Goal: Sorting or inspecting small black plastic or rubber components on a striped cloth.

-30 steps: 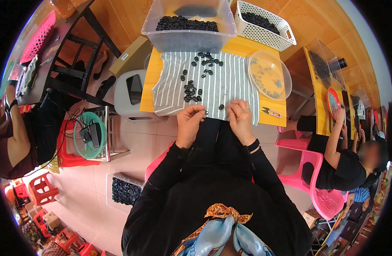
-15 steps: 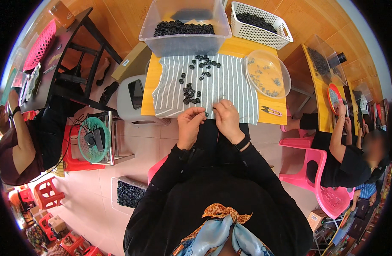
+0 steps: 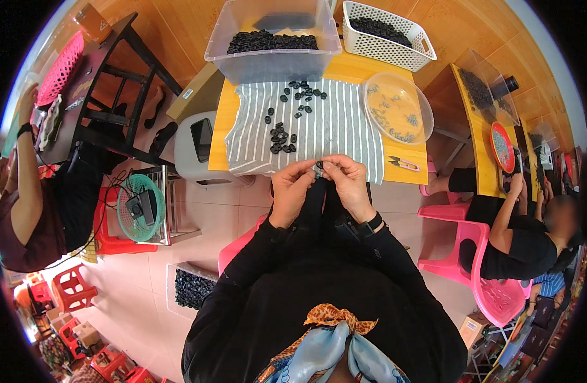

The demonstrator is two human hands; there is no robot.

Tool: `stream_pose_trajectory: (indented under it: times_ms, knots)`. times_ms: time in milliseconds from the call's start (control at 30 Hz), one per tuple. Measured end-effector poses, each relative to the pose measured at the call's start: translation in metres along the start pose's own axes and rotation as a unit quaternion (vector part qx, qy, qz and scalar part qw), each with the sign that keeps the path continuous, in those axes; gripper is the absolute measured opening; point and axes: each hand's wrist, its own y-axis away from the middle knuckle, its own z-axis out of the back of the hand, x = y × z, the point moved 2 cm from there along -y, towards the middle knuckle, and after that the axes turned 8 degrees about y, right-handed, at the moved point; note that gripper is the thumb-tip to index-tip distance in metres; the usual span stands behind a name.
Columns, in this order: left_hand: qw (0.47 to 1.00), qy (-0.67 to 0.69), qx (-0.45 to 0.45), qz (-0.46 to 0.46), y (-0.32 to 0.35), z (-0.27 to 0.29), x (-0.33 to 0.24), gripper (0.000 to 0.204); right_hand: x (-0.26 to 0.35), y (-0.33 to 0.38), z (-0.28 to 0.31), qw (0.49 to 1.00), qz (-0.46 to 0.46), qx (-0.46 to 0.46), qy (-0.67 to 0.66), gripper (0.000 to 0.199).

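Note:
My left hand [image 3: 289,195] and my right hand [image 3: 351,188] meet at the fingertips just off the near edge of the striped grey cloth [image 3: 344,127]. Pinched in the right fingers is a small black oval piece [image 3: 320,164]. The left thumb and forefinger close on something small and greyish right beside it, too small to name. Ahead of the left hand, several loose black oval pieces [image 3: 279,137] lie in a cluster on the cloth. More are scattered farther back.
A clear bin [image 3: 274,64] and a white perforated basket [image 3: 389,54], both holding black pieces, stand at the back. On the right are a round clear tray [image 3: 429,121] of small metallic bits and pink-handled thread snips [image 3: 405,165]. Other people sit at tables either side.
Both hands have come together, the left moving right, so their fingertips now meet around the black piece. The person on the right has lowered a hand from the red tray.

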Motion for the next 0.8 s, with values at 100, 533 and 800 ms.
stream_pose_trajectory:
  times_ms: [100, 533, 800]
  knots:
    - [1.0, -0.004, -0.004, -0.006, 0.001, -0.002, -0.001, 0.024, 0.002, 0.0, 0.0, 1.0, 0.014, -0.001, 0.027, 0.01]
    - [0.998, 0.032, -0.053, -0.021, 0.002, -0.006, 0.0, 0.023, 0.006, 0.01, -0.008, 0.984, 0.125, 0.025, 0.128, 0.02]
    - [0.996, 0.08, -0.029, 0.019, 0.005, -0.004, -0.002, 0.023, 0.023, 0.013, -0.008, 0.956, 0.197, 0.044, 0.212, 0.03]
